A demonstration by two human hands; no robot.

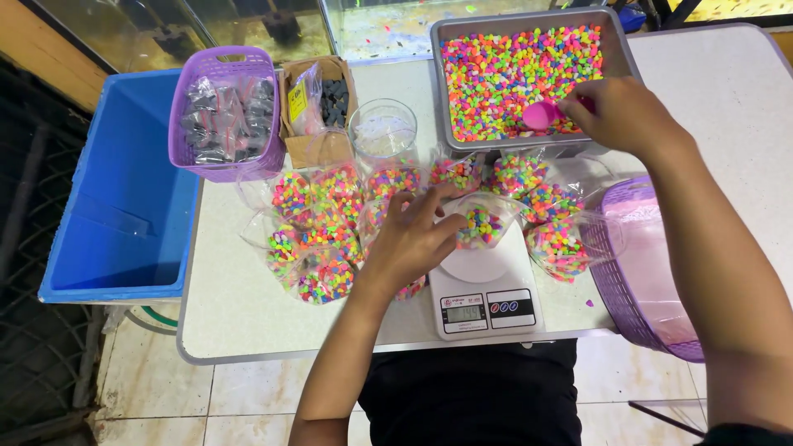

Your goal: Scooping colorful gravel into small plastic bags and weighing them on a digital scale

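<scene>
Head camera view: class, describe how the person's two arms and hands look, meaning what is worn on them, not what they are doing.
Both forearms are bare to the elbow, with no sleeves showing over them. The left hand and right hand wear no gloves, and no rings, watch or bracelets can be seen. A dark sleeve edge shows at the right upper arm, matching the black top on the torso.

Left hand pinching open clear bag of coloured gravel on white kitchen scale, right hand dipping pink scoop into grey tray of neon gravel, filled bags clustered on table.
</scene>
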